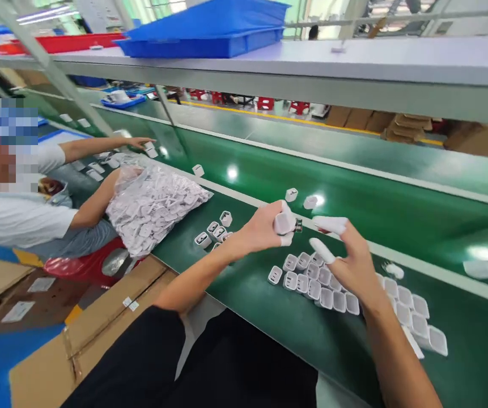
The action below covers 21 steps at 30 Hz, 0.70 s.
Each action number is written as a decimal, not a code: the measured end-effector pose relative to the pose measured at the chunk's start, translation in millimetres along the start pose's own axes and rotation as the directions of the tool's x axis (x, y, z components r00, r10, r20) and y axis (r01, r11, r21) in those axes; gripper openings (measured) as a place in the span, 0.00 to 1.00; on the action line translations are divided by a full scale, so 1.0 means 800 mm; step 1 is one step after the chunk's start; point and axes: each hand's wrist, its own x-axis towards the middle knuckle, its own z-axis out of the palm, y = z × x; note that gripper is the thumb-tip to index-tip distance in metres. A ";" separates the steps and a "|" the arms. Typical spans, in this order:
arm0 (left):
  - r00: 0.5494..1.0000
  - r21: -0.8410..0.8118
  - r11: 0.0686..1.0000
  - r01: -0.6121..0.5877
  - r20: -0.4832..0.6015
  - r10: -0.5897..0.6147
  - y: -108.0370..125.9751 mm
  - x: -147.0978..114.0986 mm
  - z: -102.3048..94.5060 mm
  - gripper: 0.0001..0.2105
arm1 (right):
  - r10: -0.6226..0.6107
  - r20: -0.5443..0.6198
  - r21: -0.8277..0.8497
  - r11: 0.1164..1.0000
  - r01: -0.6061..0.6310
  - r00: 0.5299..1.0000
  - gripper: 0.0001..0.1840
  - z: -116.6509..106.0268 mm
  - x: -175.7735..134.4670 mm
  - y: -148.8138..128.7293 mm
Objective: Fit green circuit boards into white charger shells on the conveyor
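Note:
My left hand point(264, 229), with white finger covers, grips a white charger housing point(284, 223) above the green bench. A small circuit board point(298, 225) sticks out of its right side. Just to the right, my right hand point(349, 258) hovers with thumb and forefinger spread, both in white covers and with nothing seen between them. Beneath it stand rows of open-topped white housings point(314, 288), partly hidden by that hand. More housings point(419, 324) stand right of my right wrist, beside a small white part with metal prongs point(393, 270). Several filled housings point(203, 240) sit left of my left forearm.
A clear bag of white parts point(158, 204) lies to the left, with a co-worker's arm point(97, 198) at it. Loose housings point(291, 195) rest on the green conveyor belt point(252, 175). Blue trays point(201, 45) occupy the overhead shelf point(375, 62). Cardboard boxes point(111, 323) stand below left.

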 end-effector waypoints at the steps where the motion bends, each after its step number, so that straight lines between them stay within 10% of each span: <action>1: 0.997 -0.029 0.998 -0.062 -0.039 0.061 0.014 -0.023 0.001 0.15 | -0.004 0.027 0.061 0.998 0.003 1.000 0.20 0.008 0.000 -0.008; 10: 0.911 -0.141 0.939 -0.315 -0.323 0.257 0.039 -0.084 0.011 0.23 | 0.048 0.241 0.255 0.960 -0.111 0.969 0.21 0.009 -0.007 -0.038; 21: 0.951 -0.527 0.849 -0.044 -0.283 -0.126 0.036 -0.074 0.033 0.22 | 0.249 0.458 0.452 0.762 -0.464 0.854 0.27 0.030 -0.005 -0.017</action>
